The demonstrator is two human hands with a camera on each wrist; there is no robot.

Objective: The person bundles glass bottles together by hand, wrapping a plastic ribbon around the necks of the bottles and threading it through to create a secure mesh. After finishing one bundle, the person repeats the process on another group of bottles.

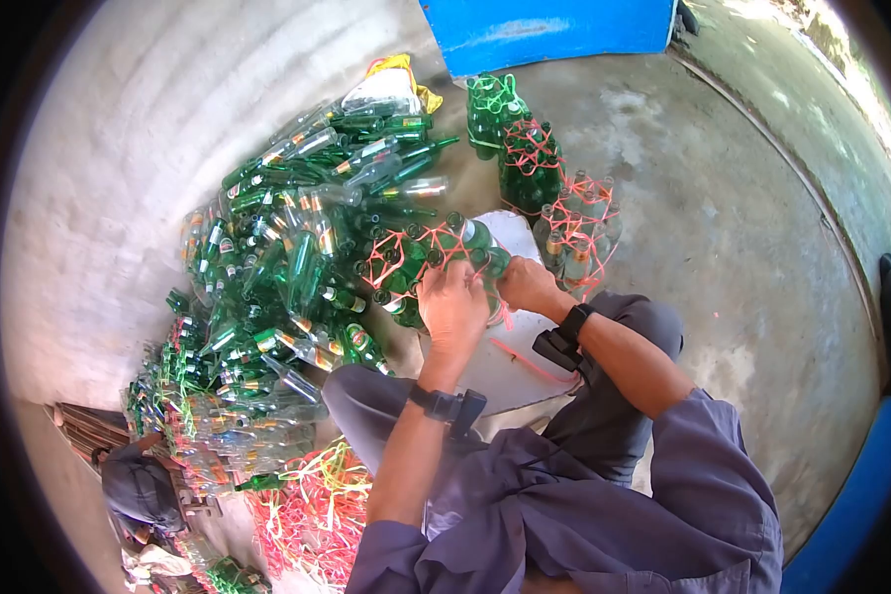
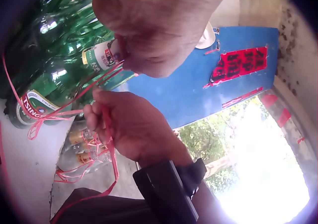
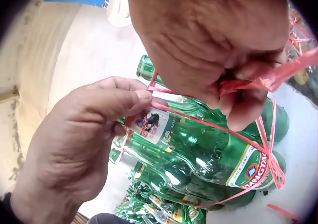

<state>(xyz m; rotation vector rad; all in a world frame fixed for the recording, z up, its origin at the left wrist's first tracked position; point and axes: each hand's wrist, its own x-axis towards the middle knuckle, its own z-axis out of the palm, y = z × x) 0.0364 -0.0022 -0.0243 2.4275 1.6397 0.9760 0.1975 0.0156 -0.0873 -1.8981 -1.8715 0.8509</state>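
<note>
A bundle of green glass bottles (image 1: 396, 259), laced with pink plastic string, stands on a white board (image 1: 515, 233) before the person. My left hand (image 1: 453, 312) is at its near side; in the right wrist view the left thumb and fingers (image 3: 121, 100) pinch the pink string (image 3: 194, 118) near a bottle's neck label. Beside it, my right hand (image 1: 527, 285) grips a strand, with its fingers curled and a loose tail (image 2: 112, 159) hanging past the palm. String also loops around a bottle with a TSINGTAO label (image 3: 251, 167).
Left lies a large heap of loose bottles (image 1: 297, 247). Tied bundles (image 1: 533, 168) stand in a row ahead, one with clear bottles (image 1: 579, 228). A pile of pink and yellow string (image 1: 312, 510) lies at lower left, near another person (image 1: 141, 490). A blue panel (image 1: 554, 30) is at the back.
</note>
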